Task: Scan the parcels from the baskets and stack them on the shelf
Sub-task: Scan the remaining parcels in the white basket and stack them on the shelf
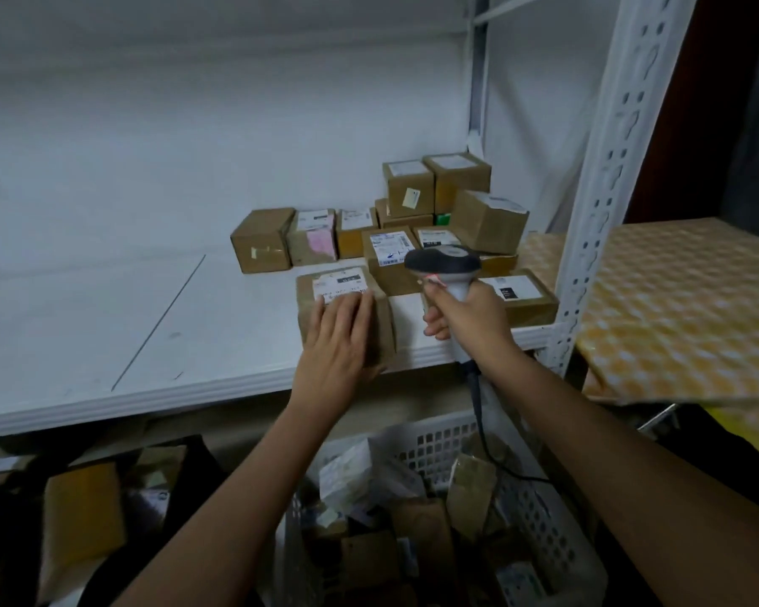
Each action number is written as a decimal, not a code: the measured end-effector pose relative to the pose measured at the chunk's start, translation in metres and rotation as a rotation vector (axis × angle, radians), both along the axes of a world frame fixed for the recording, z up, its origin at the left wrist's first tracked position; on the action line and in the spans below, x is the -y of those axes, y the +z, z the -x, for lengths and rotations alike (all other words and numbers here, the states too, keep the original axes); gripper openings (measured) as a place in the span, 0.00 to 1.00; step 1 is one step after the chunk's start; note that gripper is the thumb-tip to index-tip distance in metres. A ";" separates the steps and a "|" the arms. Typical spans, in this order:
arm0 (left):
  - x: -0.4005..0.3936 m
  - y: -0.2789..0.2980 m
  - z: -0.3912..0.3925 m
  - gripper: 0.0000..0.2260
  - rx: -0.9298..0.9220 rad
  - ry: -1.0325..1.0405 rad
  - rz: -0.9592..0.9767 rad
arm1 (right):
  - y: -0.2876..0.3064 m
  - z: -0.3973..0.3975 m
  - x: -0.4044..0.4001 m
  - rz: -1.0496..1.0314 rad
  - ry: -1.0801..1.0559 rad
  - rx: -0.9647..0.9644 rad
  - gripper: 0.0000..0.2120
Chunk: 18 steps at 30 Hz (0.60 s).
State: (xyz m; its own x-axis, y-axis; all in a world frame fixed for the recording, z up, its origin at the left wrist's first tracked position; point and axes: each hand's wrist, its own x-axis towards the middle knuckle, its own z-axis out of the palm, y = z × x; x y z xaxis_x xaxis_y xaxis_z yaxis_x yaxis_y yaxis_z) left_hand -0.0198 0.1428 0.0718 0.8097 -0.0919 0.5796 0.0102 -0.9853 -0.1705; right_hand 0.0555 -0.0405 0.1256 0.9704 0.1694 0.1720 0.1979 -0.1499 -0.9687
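We find the parcel in hand (pixel 345 315) resting on the white shelf (pixel 106 326), at its front lip and just in front of the stacked parcels (pixel 417 221). Our left hand (pixel 340 343) lies flat on it, fingers spread over its top and near face, covering the lower edge of the shipping label (pixel 340 287). Our right hand (pixel 465 315) is closed around the grip of the barcode scanner (pixel 443 267), which sits to the right of that parcel with a red light showing at its head.

Risks noted:
- The parcel appears to overhang the shelf lip. If our left hand lifts before pushing it inward, it could tip off into the white basket (pixel 544 519) below the shelf.
- The fingers overlap the label. If a scan is still due, we judge the read could fail until the hand moves back.
- The scanner cable (pixel 478 414) hangs down from the grip into the basket. A wide swing of our right hand could snag it on the basket rim or on loose parcels inside.
- Pushing the parcel back hard could disturb the stack behind it, where one upper box sits tilted.
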 end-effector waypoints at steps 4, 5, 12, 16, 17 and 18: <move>-0.001 -0.012 -0.001 0.39 -0.022 -0.011 0.060 | 0.008 -0.010 -0.009 0.017 0.001 0.015 0.14; -0.003 -0.011 0.001 0.37 0.010 -0.029 0.121 | 0.009 -0.012 -0.012 0.024 0.010 0.023 0.14; -0.030 0.017 0.018 0.30 -0.058 0.227 1.474 | 0.004 -0.031 -0.034 0.115 -0.015 0.052 0.16; -0.045 0.020 0.017 0.37 -0.391 0.329 1.912 | -0.003 -0.035 -0.047 0.135 0.024 0.021 0.16; -0.047 0.020 0.016 0.38 -0.463 0.307 1.946 | -0.004 -0.035 -0.049 0.148 0.029 0.022 0.15; -0.048 0.022 0.014 0.38 -0.520 0.284 1.968 | -0.003 -0.034 -0.051 0.159 0.030 0.023 0.15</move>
State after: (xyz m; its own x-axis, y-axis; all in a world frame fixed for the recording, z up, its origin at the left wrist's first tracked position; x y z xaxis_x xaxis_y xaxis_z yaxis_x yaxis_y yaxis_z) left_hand -0.0340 0.1907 0.0935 0.7721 0.3667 -0.5190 0.4743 0.2109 0.8547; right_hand 0.0896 0.0100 0.1224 0.9606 0.2254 0.1623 0.2260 -0.2949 -0.9284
